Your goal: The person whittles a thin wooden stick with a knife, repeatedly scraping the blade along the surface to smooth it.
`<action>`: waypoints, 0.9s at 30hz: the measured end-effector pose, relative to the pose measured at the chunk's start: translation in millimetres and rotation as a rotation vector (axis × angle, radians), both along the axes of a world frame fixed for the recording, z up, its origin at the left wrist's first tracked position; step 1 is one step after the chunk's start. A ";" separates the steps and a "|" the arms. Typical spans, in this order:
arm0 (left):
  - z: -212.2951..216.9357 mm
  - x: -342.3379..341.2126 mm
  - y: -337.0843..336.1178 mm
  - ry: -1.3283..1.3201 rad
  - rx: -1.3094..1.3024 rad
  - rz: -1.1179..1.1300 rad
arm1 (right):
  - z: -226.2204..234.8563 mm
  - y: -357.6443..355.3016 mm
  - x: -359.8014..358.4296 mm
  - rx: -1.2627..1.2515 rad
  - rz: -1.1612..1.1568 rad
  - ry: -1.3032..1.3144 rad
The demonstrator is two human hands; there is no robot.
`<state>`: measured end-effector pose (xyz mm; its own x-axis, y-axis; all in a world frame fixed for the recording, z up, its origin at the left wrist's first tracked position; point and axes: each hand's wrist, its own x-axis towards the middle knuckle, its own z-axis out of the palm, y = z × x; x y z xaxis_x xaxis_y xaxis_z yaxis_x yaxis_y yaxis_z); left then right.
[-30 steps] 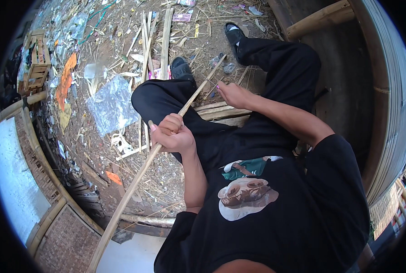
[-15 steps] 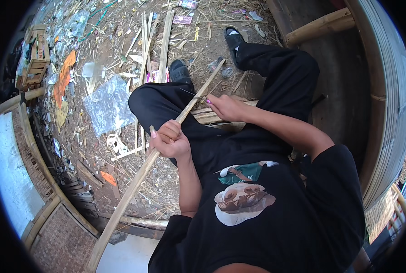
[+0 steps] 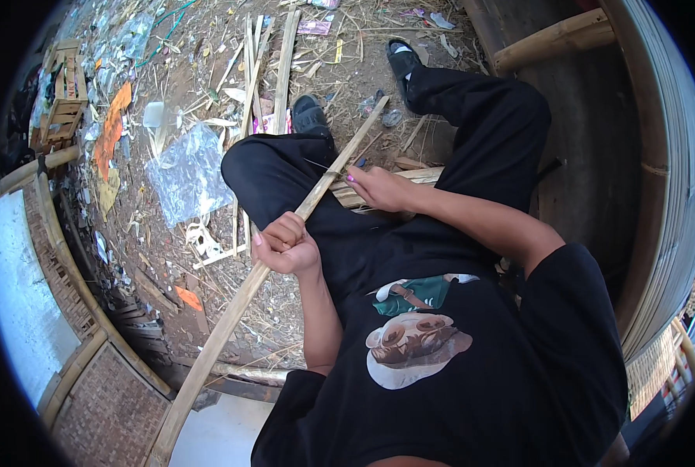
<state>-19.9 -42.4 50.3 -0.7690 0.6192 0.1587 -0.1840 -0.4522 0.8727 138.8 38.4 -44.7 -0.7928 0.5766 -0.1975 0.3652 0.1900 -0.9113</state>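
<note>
A long, pale bamboo strip [image 3: 221, 327] runs slantwise from the lower left, over my left thigh, to a narrow end between my feet. My left hand [image 3: 286, 243] is closed around its middle. Near the strip's far part, my right hand [image 3: 382, 189] is closed on a knife [image 3: 316, 164]. Its thin blade lies across the strip and the handle is mostly hidden in my fingers. Beneath the right hand, a few split bamboo pieces [image 3: 417, 177] lie between my legs.
More bamboo strips [image 3: 283, 74] lie on the littered ground ahead, beside a crumpled clear plastic sheet [image 3: 188, 175]. A wooden crate [image 3: 67, 97] stands at the far left. Woven panels [image 3: 102, 412] with bamboo edging border the left; a bamboo pole [image 3: 554, 40] sticks out at right.
My left hand and the bamboo strip have shifted slightly down and left. The knife and right hand have moved a little left along with it.
</note>
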 end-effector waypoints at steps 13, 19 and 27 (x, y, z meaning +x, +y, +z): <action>9.3 14.2 17.2 0.092 0.020 -0.120 | -142.4 41.3 30.3 0.266 -0.120 -0.557; 38.2 16.0 -7.9 0.137 0.033 -0.110 | -25.7 51.2 -26.1 -1.042 -0.784 -0.092; 81.3 26.0 -70.5 -0.294 -0.652 0.069 | -35.4 67.6 -35.1 -1.188 -0.789 0.183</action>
